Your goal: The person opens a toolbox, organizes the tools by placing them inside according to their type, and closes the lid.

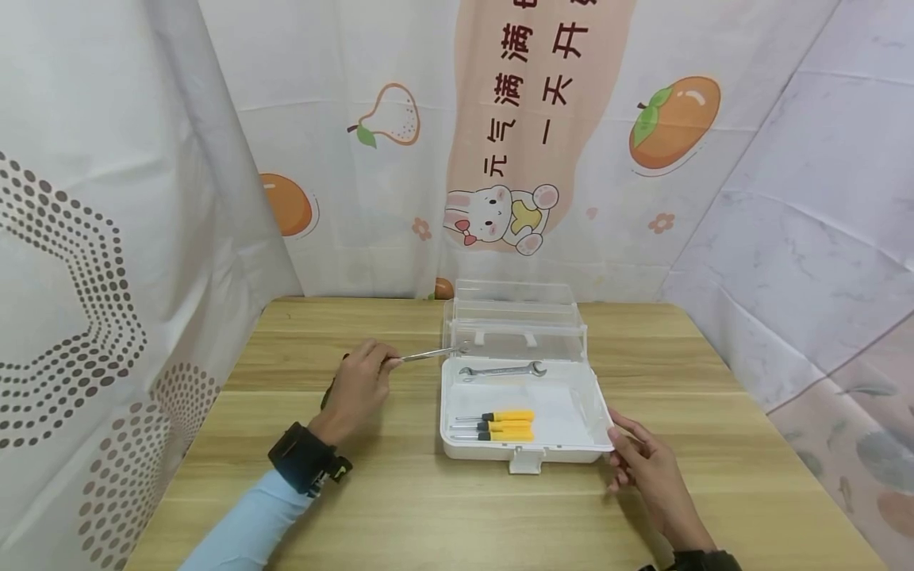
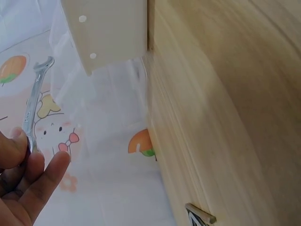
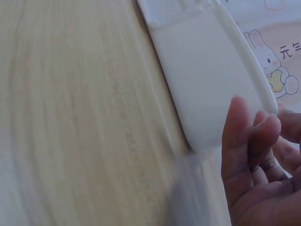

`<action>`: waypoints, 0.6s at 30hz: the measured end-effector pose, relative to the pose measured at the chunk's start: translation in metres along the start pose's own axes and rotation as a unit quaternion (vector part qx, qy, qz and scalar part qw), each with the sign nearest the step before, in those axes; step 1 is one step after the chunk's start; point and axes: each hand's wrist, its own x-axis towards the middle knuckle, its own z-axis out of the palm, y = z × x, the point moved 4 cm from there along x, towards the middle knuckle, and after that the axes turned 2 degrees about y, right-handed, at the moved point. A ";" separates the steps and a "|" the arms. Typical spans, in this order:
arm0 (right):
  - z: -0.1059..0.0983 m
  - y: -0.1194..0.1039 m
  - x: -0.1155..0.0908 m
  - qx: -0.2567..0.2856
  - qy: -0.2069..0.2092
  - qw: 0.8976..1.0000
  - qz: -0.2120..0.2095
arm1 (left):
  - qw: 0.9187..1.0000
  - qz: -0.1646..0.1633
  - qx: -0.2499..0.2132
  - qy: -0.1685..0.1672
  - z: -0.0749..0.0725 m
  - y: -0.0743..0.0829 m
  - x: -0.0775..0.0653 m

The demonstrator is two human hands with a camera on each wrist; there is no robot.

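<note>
My left hand [image 1: 359, 385] pinches one end of a silver open-end wrench [image 1: 428, 354], its other end over the left back corner of a white toolbox [image 1: 457, 454]. In the left wrist view, thumb and fingertips grip the wrench [image 2: 36, 96] beside the box wall [image 2: 113, 33]. A second wrench [image 1: 503, 370] lies along the back inside the box. Three yellow-and-black screwdrivers [image 1: 512, 436] lie at its front left. My right hand [image 1: 650, 468] holds the box's front right corner, thumb at the rim. In the right wrist view, its fingers [image 3: 235, 127] are bent beside the white wall [image 3: 207, 84].
The clear lid [image 1: 517, 313] stands open behind the box, and a white latch [image 1: 526, 460] hangs at its front. A dark object shows partly behind my left hand. Another small object [image 2: 200, 215] lies on the wooden table [image 1: 400, 523]. A printed curtain [image 1: 343, 198] hangs behind.
</note>
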 end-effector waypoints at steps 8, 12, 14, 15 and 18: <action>0.000 0.000 -0.001 0.002 0.001 1.000 0.005 | 1.000 0.019 -0.007 0.010 0.008 0.008 0.007; 0.001 -0.001 0.000 0.003 0.000 1.000 0.005 | 1.000 0.021 0.000 0.008 0.011 0.011 0.009; 0.001 -0.001 0.000 0.004 0.000 1.000 0.005 | 1.000 0.020 0.008 0.007 0.013 0.011 0.009; 0.001 -0.001 0.000 0.005 0.000 1.000 0.004 | 1.000 0.020 0.011 0.005 0.014 0.011 0.010; 0.001 -0.001 -0.001 0.006 -0.002 1.000 0.003 | 1.000 0.018 0.017 -0.004 0.018 0.012 0.010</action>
